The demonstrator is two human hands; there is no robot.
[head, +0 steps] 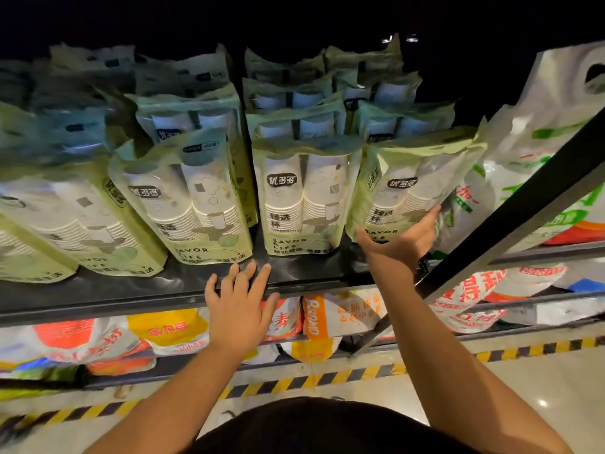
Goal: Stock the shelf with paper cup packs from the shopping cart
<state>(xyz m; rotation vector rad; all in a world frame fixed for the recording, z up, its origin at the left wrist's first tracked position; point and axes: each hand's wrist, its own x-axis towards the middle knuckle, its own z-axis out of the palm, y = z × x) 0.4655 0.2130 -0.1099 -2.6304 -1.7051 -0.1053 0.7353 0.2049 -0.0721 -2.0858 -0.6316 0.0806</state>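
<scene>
Dark shelf [131, 291] over a hazard-striped floor [523, 385]: its rightmost paper cup pack [409, 188] stands on end, label outward; right hand [402, 239] splayed against it, left hand [239, 306] splayed on the shelf's lip.

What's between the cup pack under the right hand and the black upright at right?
A white printed bag, pressed against the cup pack and passing behind the black upright; the head view shows it.

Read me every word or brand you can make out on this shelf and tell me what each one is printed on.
"优多哥": dark badge on the middle pale green plastic cup pack; neighbouring packs too.
"臻选杯": same pack, lower left.
"SAVOR", "LIFE": near its bottom.
Fine print beneath: too small to read.
Orange, red and white plastic bags one level down: lettering too blurred.
</scene>
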